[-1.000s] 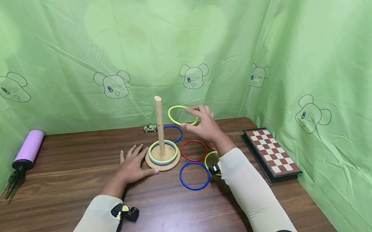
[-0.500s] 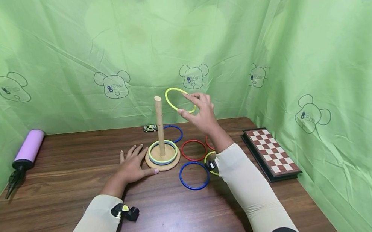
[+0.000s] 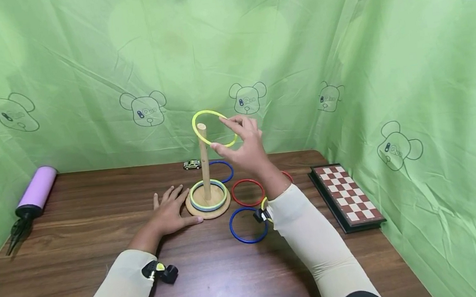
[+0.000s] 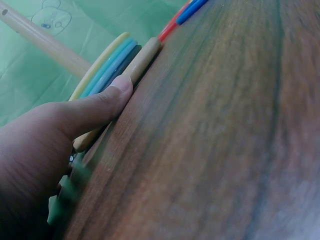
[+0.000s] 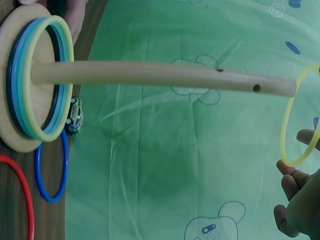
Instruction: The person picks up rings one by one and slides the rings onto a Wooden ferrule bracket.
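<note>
In the head view my right hand (image 3: 246, 147) pinches a yellow ring (image 3: 205, 111) between thumb and fingers. The ring tilts at the top of the wooden pole (image 3: 205, 166), overlapping its tip. From the right wrist, the ring's near edge shows right at the pole's end. My left hand (image 3: 168, 216) rests on the table with fingers spread, against the left side of the round wooden base (image 3: 211, 214). Its thumb (image 4: 122, 86) presses the base's edge in the left wrist view. Several rings lie stacked around the pole, a pale yellow ring (image 5: 45, 138) uppermost.
Right of the base lie a red ring (image 3: 246, 180), blue rings (image 3: 250, 242), a second red ring (image 3: 288, 176) and a yellow ring partly hidden by my right wrist. A toy car (image 3: 192, 165) stands behind. A chessboard (image 3: 349, 192) sits right, a purple pump (image 3: 37, 189) left.
My right hand has lifted the yellow ring from low over the table's back and carried it left to the pole's top. The left hand stays in place at the base.
</note>
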Demonstrator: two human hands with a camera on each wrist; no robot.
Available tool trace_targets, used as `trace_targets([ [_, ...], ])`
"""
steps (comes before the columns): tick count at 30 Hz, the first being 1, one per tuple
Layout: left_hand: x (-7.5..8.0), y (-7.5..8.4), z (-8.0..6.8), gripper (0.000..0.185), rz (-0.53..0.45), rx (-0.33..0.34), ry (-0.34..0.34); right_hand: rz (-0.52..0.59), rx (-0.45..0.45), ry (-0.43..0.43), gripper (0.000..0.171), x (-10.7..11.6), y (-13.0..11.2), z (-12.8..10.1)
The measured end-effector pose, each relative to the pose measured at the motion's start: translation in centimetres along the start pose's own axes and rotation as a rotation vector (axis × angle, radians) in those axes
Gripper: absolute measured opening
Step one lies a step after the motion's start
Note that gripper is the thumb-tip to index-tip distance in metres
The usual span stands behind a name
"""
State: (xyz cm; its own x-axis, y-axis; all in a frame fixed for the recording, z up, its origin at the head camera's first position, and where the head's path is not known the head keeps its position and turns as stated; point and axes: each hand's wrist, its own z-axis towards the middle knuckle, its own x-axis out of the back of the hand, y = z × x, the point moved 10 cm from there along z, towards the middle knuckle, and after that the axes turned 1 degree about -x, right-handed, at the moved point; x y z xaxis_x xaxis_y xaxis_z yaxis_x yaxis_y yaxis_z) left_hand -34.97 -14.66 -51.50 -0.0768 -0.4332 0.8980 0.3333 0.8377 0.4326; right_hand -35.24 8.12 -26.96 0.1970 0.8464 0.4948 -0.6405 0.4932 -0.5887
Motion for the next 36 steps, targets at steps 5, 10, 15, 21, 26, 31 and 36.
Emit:
trace_targets([
  [5,0.0,0.0,0.0,0.119,-0.001,-0.002,0.003,-0.031,-0.003,-0.034,0.074,-1.2,0.0,-0.7],
  [10,0.0,0.0,0.0,0.119,0.001,-0.007,0.004,-0.042,-0.032,-0.083,0.076,-2.3,0.8,-2.1],
  [15,0.0,0.0,0.1,0.119,0.011,-0.008,0.004,-0.056,-0.082,-0.124,0.078,-3.2,2.1,-3.4],
  [21,-0.1,-0.1,0.0,0.119,0.008,-0.003,-0.004,-0.083,-0.137,-0.182,0.083,-4.5,3.8,-5.2],
  [26,-0.1,-0.1,0.0,0.119,0.010,-0.003,-0.001,-0.127,-0.158,-0.227,0.084,-5.7,4.6,-6.5],
  [31,0.0,-0.1,0.0,0.119,0.003,-0.003,0.001,-0.219,-0.187,-0.292,0.082,-6.8,5.2,-7.6],
  [36,0.0,0.0,0.0,0.119,0.005,-0.007,0.005,-0.227,-0.240,-0.338,0.080,-7.6,5.8,-8.5],
])
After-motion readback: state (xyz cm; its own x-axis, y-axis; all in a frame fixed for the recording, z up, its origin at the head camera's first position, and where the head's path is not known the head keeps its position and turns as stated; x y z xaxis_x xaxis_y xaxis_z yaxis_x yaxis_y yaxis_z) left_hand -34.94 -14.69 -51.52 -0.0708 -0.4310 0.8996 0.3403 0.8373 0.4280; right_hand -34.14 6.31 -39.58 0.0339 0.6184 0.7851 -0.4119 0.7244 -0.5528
